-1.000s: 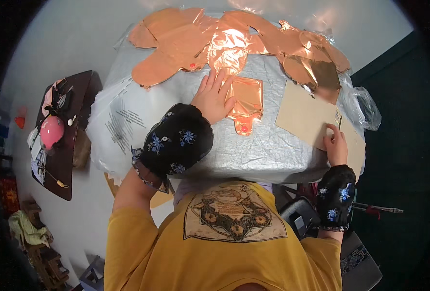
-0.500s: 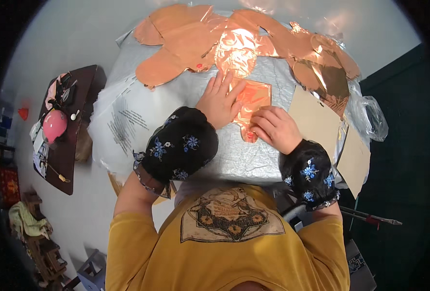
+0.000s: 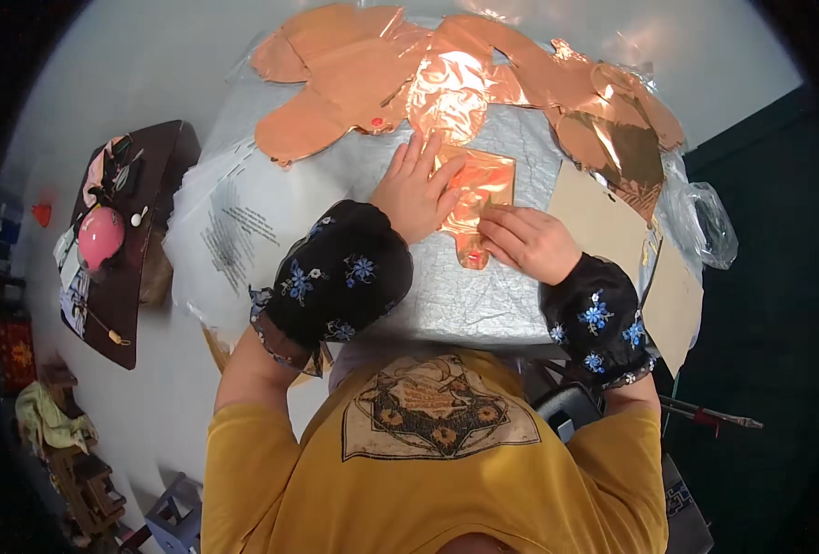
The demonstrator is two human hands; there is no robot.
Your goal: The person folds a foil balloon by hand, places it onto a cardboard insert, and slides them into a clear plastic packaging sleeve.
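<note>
On the silver-covered table lies a flat, shiny copper foil balloon (image 3: 492, 175), folded or small, with a short tab and a red mark at its near end. My left hand (image 3: 415, 196) rests flat along the balloon's left edge, fingers stretched out and apart. At its lower right edge, near the tab, my right hand (image 3: 540, 244) has its fingers bent together in a pinch on the foil. The fingertips are partly hidden. Beyond both hands spread larger flat copper foil balloons (image 3: 335, 74), one with a red spot.
Clear plastic bags (image 3: 211, 240) with printing lie on the table's left. Tan cardboard sheets (image 3: 591, 210) overlap its right side, by a crumpled clear bag (image 3: 707, 226). At far left a dark side table (image 3: 123, 295) holds a pink balloon (image 3: 101, 238) and small items.
My right hand has shifted slightly to the right, its fingers straighter and closer together at the foil's edge. My left hand stays in place on the foil.
</note>
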